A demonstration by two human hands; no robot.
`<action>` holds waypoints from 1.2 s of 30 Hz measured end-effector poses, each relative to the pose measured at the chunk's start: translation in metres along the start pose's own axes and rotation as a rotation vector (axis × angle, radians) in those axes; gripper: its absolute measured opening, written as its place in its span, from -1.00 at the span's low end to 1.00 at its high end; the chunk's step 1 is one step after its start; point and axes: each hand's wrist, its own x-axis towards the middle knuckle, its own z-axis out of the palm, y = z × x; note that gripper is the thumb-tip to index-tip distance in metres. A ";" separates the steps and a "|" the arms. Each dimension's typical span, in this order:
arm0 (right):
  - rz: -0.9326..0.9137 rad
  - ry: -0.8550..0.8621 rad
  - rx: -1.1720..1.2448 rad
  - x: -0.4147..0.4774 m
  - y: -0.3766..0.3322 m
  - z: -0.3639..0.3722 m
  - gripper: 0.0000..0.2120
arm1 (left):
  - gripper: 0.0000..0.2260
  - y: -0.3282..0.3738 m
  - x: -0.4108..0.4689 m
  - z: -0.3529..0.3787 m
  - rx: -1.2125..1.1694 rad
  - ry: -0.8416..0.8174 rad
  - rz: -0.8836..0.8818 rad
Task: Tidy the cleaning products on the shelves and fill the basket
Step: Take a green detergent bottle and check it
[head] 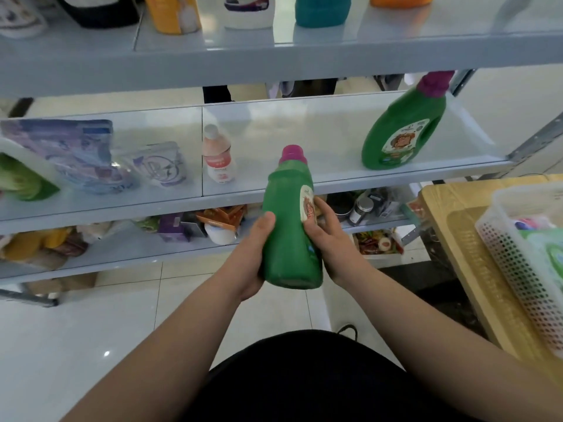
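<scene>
Task's thing: a small green bottle with a pink cap, held in the air in front of the middle shelf, touching neither the shelf nor the basket.
Step in hand: probably carrying the bottle to its place, either beside the larger green bottle on the shelf or into the basket on the desk; I cannot tell which.
Doing it well: keep the cap up and the base level. For the shelf, lift clear of the front lip and set it down on bare surface, label outward, near the matching bottle but not knocking it. For the basket, swing right and lower it in rather than dropping it, since things already lie inside.
Risk: the plastic looks smooth, so a loose one-handed hold could slip.
Left hand: grasping the bottle low on its left side, thumb across the front, palm cupping the lower body.
Right hand: grasping the right side, fingers curled over the label.
Arms: both forearms reach forward and converge on the bottle at mid-body height.
</scene>
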 end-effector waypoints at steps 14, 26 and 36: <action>0.045 -0.028 -0.187 0.043 -0.042 -0.088 -0.64 | -0.51 -0.009 0.047 0.022 -0.176 0.158 0.041; 0.032 -0.160 -0.488 0.059 -0.063 -0.105 -0.71 | -0.24 0.023 0.060 0.031 0.483 0.340 0.134; -0.201 0.036 -1.076 0.059 -0.086 -0.088 -0.59 | -0.27 -0.020 0.039 0.029 1.559 0.427 0.496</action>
